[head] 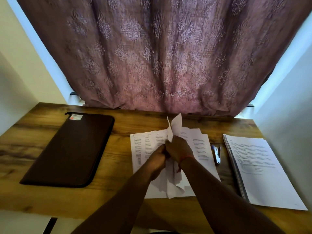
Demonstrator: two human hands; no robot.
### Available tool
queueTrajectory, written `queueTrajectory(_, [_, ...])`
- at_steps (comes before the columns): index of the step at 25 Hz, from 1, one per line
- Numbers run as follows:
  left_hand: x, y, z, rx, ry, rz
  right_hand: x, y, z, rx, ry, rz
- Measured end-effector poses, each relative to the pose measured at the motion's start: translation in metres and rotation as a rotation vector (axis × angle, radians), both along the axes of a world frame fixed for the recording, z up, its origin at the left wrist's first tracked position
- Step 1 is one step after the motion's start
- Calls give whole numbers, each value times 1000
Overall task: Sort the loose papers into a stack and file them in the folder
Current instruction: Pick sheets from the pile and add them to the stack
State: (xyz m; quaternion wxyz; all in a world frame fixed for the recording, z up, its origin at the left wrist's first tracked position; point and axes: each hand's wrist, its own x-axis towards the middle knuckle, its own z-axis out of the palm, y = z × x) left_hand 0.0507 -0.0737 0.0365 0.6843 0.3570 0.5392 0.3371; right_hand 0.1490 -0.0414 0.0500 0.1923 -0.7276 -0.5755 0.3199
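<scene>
Both hands, left hand and right hand, gripping crumpled papers mid-desk, folder well left, stapler just right.

curtain: mauve, damask motifs | folder: dark brown, perhaps | papers: white, printed

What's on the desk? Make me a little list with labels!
Hands: left hand and right hand both grip a bunch of loose papers
Under them: spread sheets
Folder: dark folder, closed, on the left
Stapler: stapler, right of the sheets
Neat stack: paper stack, far right
Behind: purple curtain
</scene>
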Motion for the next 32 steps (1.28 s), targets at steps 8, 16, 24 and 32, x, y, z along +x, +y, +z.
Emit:
queueTrajectory(8, [-38, 11, -47, 189, 696, 89, 3, -3, -10, 256, -637, 217])
queueTrajectory(16, [-58, 26, -79, 180, 799, 138, -15, 0, -41, 148, -698, 379])
queueTrajectory(24, [-54, 17, -77, 745, 1361, -392, 5, 2, -61, 57, -556, 261])
queueTrajectory(32, [-61, 21, -79, 251, 1117, -9, 7, 8, -65, 25, -561, 259])
